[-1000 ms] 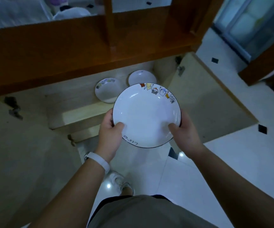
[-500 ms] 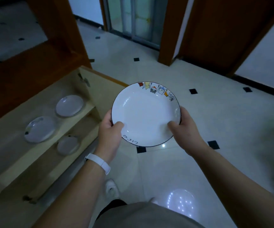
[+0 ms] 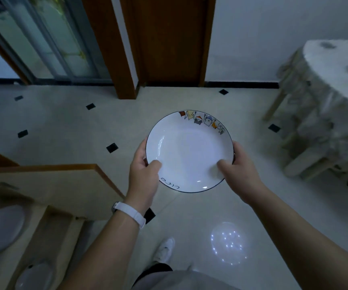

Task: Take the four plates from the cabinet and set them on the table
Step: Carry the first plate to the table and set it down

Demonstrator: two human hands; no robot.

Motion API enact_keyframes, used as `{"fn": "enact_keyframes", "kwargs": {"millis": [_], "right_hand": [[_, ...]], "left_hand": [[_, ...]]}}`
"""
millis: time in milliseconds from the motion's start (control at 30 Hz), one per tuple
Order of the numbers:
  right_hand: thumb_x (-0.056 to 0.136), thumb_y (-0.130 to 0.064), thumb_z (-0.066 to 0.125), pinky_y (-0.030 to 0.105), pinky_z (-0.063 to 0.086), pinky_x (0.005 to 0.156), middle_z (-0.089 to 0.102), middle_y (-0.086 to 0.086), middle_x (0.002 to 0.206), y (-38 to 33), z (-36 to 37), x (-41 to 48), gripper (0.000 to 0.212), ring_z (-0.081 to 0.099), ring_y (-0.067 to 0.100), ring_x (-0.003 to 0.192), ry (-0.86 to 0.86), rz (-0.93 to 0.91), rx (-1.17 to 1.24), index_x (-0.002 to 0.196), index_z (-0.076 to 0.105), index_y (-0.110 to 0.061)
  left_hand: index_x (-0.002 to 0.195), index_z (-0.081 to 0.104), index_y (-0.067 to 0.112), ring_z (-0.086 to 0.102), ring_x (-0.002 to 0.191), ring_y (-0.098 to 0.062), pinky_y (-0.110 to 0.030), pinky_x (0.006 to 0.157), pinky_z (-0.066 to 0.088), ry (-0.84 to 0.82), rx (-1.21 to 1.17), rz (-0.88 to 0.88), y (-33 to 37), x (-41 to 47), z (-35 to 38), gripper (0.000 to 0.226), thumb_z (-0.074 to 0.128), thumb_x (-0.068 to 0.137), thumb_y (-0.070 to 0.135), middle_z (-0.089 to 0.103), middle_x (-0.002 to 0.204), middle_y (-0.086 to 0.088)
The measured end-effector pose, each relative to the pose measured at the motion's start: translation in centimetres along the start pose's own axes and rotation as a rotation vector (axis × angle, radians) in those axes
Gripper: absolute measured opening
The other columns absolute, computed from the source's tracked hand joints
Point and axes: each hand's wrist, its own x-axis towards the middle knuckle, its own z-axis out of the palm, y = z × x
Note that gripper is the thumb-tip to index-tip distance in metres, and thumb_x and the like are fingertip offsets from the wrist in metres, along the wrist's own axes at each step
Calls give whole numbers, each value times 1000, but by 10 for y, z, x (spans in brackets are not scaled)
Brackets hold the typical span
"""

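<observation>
A white plate with a dark rim, small coloured pictures at its far edge and blue lettering near me is held level over the floor. My left hand grips its left edge, thumb on top. My right hand grips its right edge the same way. The open cabinet is at the lower left; one plate lies on its upper shelf and another plate on the shelf below. The table, under a pale patterned cloth, stands at the far right.
The cabinet's open door juts out just left of my left arm. A wooden door and its frame stand ahead, glass sliding doors at the upper left. A wooden stool sits beside the table. Tiled floor lies between me and the table.
The view has swung right, away from the cabinet. The cabinet slid to the lower left and the table came into sight at the right. Both hands keep the same hold on the plate.
</observation>
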Motion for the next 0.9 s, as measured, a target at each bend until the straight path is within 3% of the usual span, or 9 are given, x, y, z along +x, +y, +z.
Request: {"fn": "enact_keyframes", "kwargs": {"millis": [133, 333, 433, 533, 600, 733, 833, 900], "right_hand": [[80, -1, 50, 17, 51, 57, 70, -7, 93, -7, -4, 26, 42, 66, 8, 73, 126, 44, -1, 112, 57, -28], [78, -6, 52, 43, 56, 71, 68, 0, 90, -23, 9, 70, 34, 65, 28, 83, 286, 82, -8, 92, 55, -37], [77, -6, 52, 33, 55, 68, 69, -13, 86, -25, 7, 79, 40, 65, 12, 77, 395, 101, 14, 97, 57, -40], [80, -3, 52, 23, 51, 62, 66, -16, 93, -25, -5, 75, 44, 63, 3, 80, 511, 140, 29, 112, 55, -33], [80, -4, 53, 23, 49, 64, 66, -14, 100, -19, -18, 68, 46, 63, 4, 86, 585, 174, 37, 119, 54, -27], [80, -7, 52, 24, 48, 64, 65, -14, 103, -6, -48, 45, 46, 64, 6, 90, 713, 250, 53, 118, 53, -34], [80, -7, 52, 20, 43, 54, 65, -13, 97, 4, -74, 27, 44, 61, 7, 76, 805, 281, 122, 113, 53, -36], [74, -14, 52, 23, 44, 51, 66, -9, 93, 13, -92, 16, 42, 60, 11, 71, 862, 306, 156, 108, 56, -38]], "left_hand": [[121, 60, 42, 66, 105, -10, -28, 80, 53, -125, 4, -27, 8, 46, 20, 69, 44, 80, -12, 71, 113, 14], [128, 58, 36, 67, 98, -10, -32, 82, 56, -305, 30, 5, 22, 123, 34, 70, 42, 80, -12, 71, 112, 13], [129, 57, 35, 66, 99, -11, -38, 86, 55, -405, 26, -2, 23, 152, 50, 69, 42, 80, -11, 71, 113, 13], [131, 57, 34, 65, 109, -15, -40, 91, 54, -542, 15, -29, 19, 167, 76, 69, 43, 79, -10, 69, 118, 11], [132, 56, 33, 64, 112, -17, -43, 94, 53, -630, 17, -48, 13, 170, 99, 69, 44, 78, -8, 69, 121, 9], [133, 55, 30, 63, 114, -18, -42, 95, 52, -795, 26, -94, 5, 159, 146, 68, 45, 78, -8, 68, 121, 7], [133, 55, 31, 64, 110, -14, -35, 88, 52, -881, 48, -118, 2, 142, 183, 67, 45, 81, -10, 70, 117, 11], [132, 55, 36, 65, 105, -13, -37, 85, 54, -931, 70, -134, -1, 129, 207, 67, 46, 81, -7, 70, 113, 13]]}}
